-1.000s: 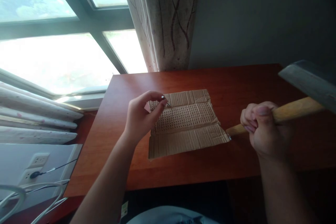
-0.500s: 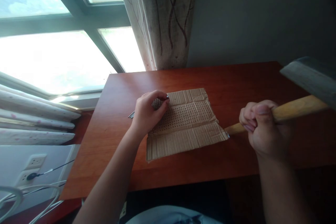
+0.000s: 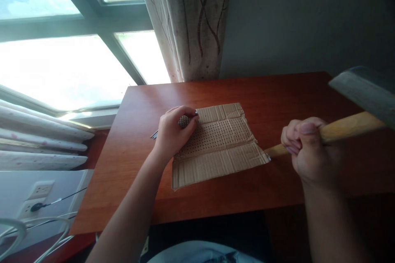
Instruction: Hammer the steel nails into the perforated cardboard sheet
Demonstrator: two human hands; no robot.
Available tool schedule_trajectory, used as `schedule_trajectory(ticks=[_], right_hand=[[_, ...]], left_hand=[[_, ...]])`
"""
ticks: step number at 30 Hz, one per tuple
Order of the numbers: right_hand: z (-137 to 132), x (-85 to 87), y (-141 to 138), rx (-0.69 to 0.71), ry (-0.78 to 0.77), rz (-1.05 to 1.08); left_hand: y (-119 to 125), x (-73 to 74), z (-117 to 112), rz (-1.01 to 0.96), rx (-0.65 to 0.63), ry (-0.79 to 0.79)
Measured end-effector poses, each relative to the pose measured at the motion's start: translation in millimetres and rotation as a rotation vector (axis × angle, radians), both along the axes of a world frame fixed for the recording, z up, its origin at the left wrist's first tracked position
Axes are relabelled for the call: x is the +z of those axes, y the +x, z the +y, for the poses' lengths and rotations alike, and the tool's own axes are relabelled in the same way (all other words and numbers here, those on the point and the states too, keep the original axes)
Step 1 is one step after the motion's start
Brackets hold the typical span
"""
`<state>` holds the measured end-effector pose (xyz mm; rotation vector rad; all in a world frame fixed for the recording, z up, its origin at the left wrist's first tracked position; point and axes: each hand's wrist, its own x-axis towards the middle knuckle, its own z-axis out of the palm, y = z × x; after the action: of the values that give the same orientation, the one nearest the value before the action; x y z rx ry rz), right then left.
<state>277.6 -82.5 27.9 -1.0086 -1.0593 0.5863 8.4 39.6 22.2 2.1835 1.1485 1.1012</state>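
My left hand (image 3: 175,129) rests over the left side of a cardboard sheet (image 3: 212,162) dotted with rows of small holes. Its thumb and forefinger pinch a nail (image 3: 196,112); only a small shiny end shows, and the rest is hidden. Beside that hand, several more thin metal nails (image 3: 154,134) lie on the table, partly covered by it. My right hand (image 3: 313,148) is wrapped round the wooden handle of a hammer (image 3: 353,126), held off to the right of the cardboard. The hammer's grey metal head is raised at the right edge of the view.
Beneath the cardboard is a reddish-brown wooden table (image 3: 216,201). A window (image 3: 92,24) and curtains (image 3: 197,20) stand behind and to the left. Wall sockets (image 3: 38,197) with a plug and white cables (image 3: 52,226) are at the lower left.
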Motion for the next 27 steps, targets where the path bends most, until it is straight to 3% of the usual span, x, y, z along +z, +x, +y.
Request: schedule_trajectory(ticks=[27], right_hand=[[-0.8,1.6,0.0,-0.032,-0.033,-0.055]], left_hand=[[0.3,-0.2,-0.4,0.006,0.002,-0.042]])
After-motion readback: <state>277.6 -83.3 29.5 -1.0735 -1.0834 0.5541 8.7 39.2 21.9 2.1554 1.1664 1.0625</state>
